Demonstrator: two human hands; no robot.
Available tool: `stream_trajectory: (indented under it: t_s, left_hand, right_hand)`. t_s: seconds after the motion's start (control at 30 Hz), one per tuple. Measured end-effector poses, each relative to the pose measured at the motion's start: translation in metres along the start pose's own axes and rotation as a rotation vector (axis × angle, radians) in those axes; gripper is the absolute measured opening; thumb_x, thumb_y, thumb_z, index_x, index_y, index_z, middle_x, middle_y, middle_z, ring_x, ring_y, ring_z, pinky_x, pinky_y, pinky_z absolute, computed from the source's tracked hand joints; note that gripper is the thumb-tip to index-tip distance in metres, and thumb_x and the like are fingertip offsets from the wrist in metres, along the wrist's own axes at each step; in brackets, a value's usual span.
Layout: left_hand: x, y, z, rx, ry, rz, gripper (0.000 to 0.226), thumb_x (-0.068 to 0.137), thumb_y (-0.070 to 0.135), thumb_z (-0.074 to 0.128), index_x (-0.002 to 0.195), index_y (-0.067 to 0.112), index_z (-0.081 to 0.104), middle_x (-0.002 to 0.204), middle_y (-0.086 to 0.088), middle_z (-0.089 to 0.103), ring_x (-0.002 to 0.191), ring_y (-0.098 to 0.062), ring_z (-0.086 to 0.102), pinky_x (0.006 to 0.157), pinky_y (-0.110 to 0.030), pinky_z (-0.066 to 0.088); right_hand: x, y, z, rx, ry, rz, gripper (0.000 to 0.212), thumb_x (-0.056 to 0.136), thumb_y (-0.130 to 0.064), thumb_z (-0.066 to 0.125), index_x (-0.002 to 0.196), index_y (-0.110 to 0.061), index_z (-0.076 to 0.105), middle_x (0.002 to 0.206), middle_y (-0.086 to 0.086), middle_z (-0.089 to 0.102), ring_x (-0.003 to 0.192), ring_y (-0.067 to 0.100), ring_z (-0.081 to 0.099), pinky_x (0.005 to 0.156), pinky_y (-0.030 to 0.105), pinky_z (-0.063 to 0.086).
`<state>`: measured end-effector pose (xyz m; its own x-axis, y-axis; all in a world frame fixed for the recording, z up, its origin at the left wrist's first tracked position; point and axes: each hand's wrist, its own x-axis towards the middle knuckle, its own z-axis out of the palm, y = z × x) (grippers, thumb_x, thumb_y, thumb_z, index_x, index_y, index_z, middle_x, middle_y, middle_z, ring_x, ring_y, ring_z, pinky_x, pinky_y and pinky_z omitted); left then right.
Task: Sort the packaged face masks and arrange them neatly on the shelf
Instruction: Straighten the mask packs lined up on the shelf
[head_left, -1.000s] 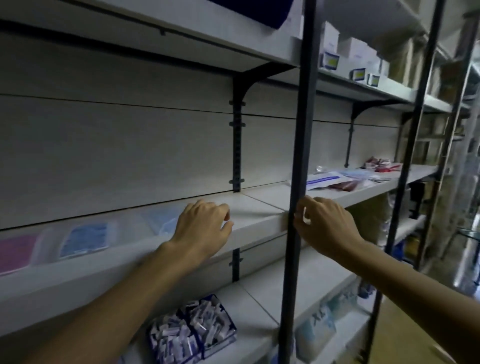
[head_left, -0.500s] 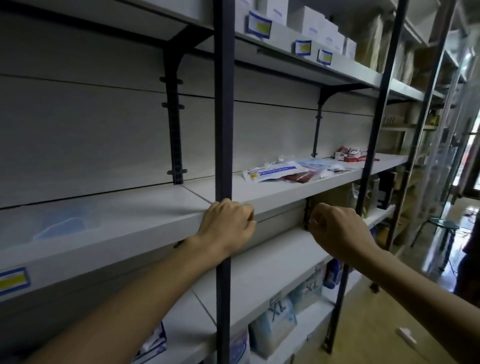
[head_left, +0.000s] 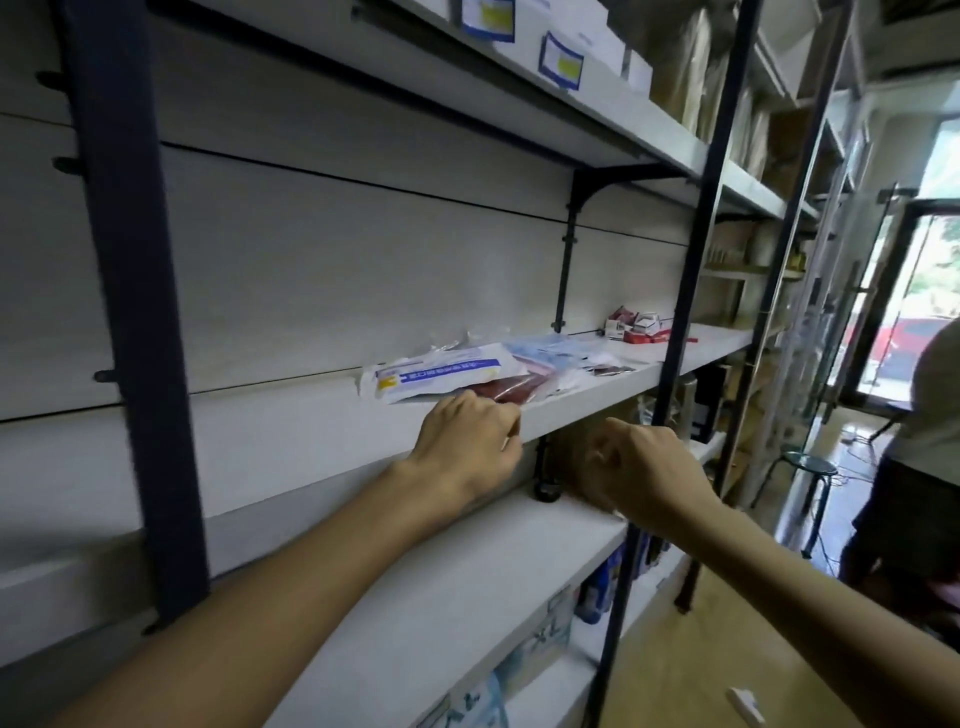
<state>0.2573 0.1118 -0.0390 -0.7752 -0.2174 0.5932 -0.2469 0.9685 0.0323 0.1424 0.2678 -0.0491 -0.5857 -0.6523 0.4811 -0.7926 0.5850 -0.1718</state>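
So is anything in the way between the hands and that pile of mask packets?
Nothing visible blocks the left hand: it is right at the shelf edge, just below the mask packets. The right hand is lower, in front of the shelf edge, with a dark post beside it, not across its path.

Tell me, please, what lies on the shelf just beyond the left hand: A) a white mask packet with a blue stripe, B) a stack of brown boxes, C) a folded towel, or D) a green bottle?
A: the white packet with a blue stripe lies on the shelf just past the left hand.
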Motion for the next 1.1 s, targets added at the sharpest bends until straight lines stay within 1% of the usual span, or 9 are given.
stream_trajectory:
  t_s: [0.03, 0.17, 0.33, 0.47, 0.6, 0.7, 0.87, 1.0, 1.1]
  left_hand:
    - [0.016, 0.005, 0.012, -0.013, -0.001, 0.009, 0.024, 0.093, 0.033, 0.046, 0.104, 0.021, 0.064, 0.106, -0.002, 0.066, 0.102, -0.023, 0.054, 0.086, -0.032, 0.040]
    - [0.069, 0.025, 0.060, -0.033, -0.045, 0.032, 0.026, 0.094, 0.036, 0.046, 0.105, 0.020, 0.064, 0.107, -0.004, 0.066, 0.102, -0.024, 0.054, 0.087, -0.033, 0.040]
    - [0.120, 0.039, 0.107, -0.048, -0.034, 0.025, 0.026, 0.094, 0.036, 0.047, 0.104, 0.020, 0.064, 0.104, -0.003, 0.066, 0.099, -0.022, 0.055, 0.083, -0.033, 0.042]
    - [0.156, 0.043, 0.134, -0.010, -0.024, -0.022, 0.022, 0.094, 0.033, 0.045, 0.100, 0.020, 0.062, 0.102, -0.003, 0.066, 0.096, -0.021, 0.055, 0.082, -0.034, 0.041]
    - [0.193, 0.048, 0.152, 0.018, 0.029, -0.114, 0.020, 0.094, 0.031, 0.045, 0.096, 0.020, 0.062, 0.099, 0.000, 0.066, 0.095, -0.020, 0.054, 0.077, -0.031, 0.038]
    - [0.216, 0.047, 0.161, 0.065, 0.077, -0.191, 0.021, 0.094, 0.031, 0.045, 0.093, 0.019, 0.063, 0.097, -0.001, 0.066, 0.095, -0.021, 0.054, 0.077, -0.030, 0.035]
    - [0.236, 0.036, 0.171, 0.161, 0.109, -0.339, 0.019, 0.092, 0.027, 0.046, 0.093, 0.018, 0.062, 0.094, -0.001, 0.066, 0.094, -0.023, 0.053, 0.071, -0.030, 0.029]
    - [0.245, 0.019, 0.176, 0.233, 0.096, -0.413, 0.018, 0.090, 0.031, 0.049, 0.091, 0.020, 0.064, 0.095, 0.000, 0.066, 0.097, -0.023, 0.055, 0.074, -0.030, 0.035]
    - [0.252, 0.004, 0.178, 0.281, 0.078, -0.459, 0.020, 0.089, 0.032, 0.051, 0.093, 0.020, 0.065, 0.100, 0.001, 0.067, 0.100, -0.021, 0.054, 0.071, -0.027, 0.029]
  right_hand:
    - [0.010, 0.015, 0.003, 0.000, 0.003, 0.012, 0.015, 0.094, -0.027, 0.051, 0.087, -0.017, 0.060, 0.071, -0.003, 0.059, 0.064, 0.016, 0.061, 0.063, 0.039, 0.057]
    - [0.045, 0.069, 0.015, 0.036, -0.016, 0.029, 0.011, 0.096, -0.024, 0.052, 0.087, -0.022, 0.057, 0.072, -0.007, 0.060, 0.064, 0.008, 0.061, 0.061, 0.026, 0.055]
    - [0.091, 0.131, 0.037, 0.062, 0.008, 0.031, 0.012, 0.095, -0.024, 0.052, 0.089, -0.020, 0.061, 0.077, -0.002, 0.066, 0.068, 0.015, 0.065, 0.066, 0.037, 0.059]
    - [0.130, 0.170, 0.054, 0.114, 0.026, -0.034, 0.009, 0.093, -0.026, 0.053, 0.095, -0.022, 0.061, 0.084, -0.001, 0.067, 0.073, 0.018, 0.065, 0.068, 0.040, 0.058]
    - [0.173, 0.201, 0.058, 0.172, -0.010, -0.105, 0.014, 0.093, -0.023, 0.057, 0.105, -0.019, 0.063, 0.096, 0.003, 0.070, 0.082, 0.020, 0.066, 0.074, 0.041, 0.058]
    - [0.209, 0.222, 0.060, 0.213, -0.029, -0.173, 0.014, 0.092, -0.020, 0.060, 0.105, -0.017, 0.063, 0.096, 0.003, 0.070, 0.081, 0.019, 0.066, 0.075, 0.039, 0.058]
    - [0.262, 0.242, 0.081, 0.324, -0.009, -0.253, 0.010, 0.090, -0.023, 0.062, 0.098, -0.017, 0.066, 0.090, 0.004, 0.071, 0.077, 0.019, 0.066, 0.073, 0.040, 0.058]
    - [0.298, 0.239, 0.103, 0.387, 0.004, -0.268, 0.010, 0.088, -0.024, 0.061, 0.093, -0.018, 0.067, 0.083, 0.001, 0.073, 0.076, 0.021, 0.067, 0.071, 0.042, 0.056]
    - [0.324, 0.230, 0.117, 0.431, -0.025, -0.277, 0.010, 0.089, -0.022, 0.059, 0.095, -0.017, 0.066, 0.082, 0.001, 0.073, 0.073, 0.022, 0.068, 0.071, 0.042, 0.057]
